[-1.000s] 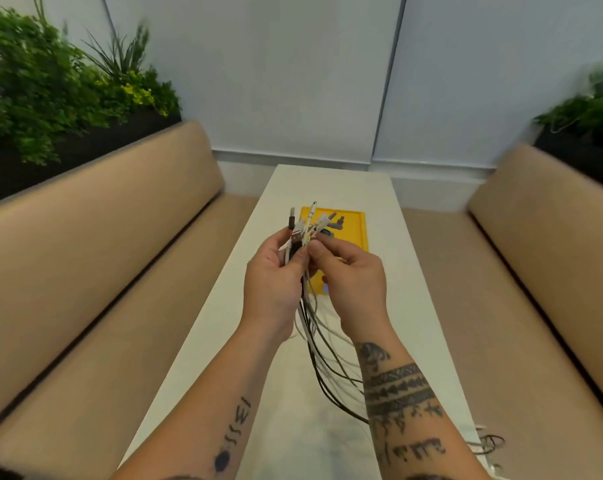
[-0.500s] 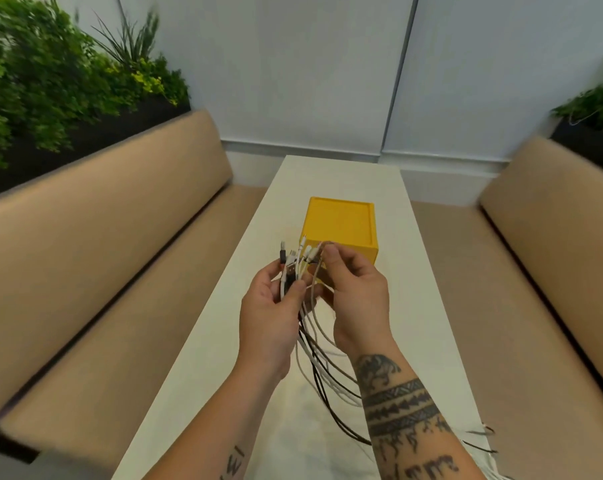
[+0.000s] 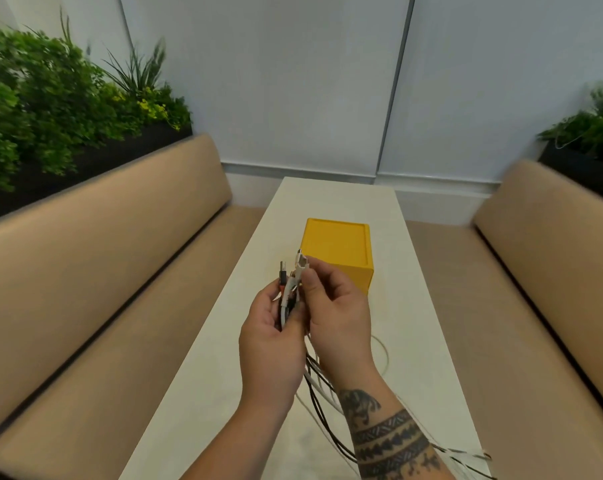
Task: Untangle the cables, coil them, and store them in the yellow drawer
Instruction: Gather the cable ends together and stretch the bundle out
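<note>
The yellow drawer (image 3: 338, 242), earlier half hidden behind the cables (image 3: 286, 301), now shows whole at twelve o'clock from them. The left hand (image 3: 269, 344) grips them below the plugs; the right hand (image 3: 340, 317) pinches one white plug (image 3: 302, 262). They look light, limp and snag-prone, trailing toward five o'clock; best held by the plugs.

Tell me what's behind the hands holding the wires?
A yellow drawer box stands on the white table behind them. The right hand, pinching the cables with the left hand, covers part of the box's near side. Its inside cannot be seen.
</note>
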{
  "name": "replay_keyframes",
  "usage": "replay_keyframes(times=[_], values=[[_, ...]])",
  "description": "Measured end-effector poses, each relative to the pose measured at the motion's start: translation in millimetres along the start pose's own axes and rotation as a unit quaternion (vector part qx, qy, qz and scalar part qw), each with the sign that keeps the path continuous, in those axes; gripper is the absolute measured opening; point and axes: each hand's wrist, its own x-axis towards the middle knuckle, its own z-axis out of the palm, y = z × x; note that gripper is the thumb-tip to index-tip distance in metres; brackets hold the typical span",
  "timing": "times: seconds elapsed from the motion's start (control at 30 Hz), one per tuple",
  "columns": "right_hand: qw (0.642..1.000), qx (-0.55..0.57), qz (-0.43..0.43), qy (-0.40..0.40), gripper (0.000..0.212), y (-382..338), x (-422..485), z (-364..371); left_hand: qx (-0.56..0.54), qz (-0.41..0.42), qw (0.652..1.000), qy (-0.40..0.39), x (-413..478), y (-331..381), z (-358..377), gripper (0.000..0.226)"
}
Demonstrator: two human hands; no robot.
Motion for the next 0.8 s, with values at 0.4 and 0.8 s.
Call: replay_keyframes(times=[0.4,0.8], values=[[0.997,-0.072,-0.023,0.007,0.018,-3,-4,7,0.036,0.015,0.999,0.0,-8,0,-8,0.037],[0.996,-0.006,0.088,-0.002,0.021,-14,9,-3,-0.098,-0.024,0.995,0.008,-3,-3,-6,0.03]])
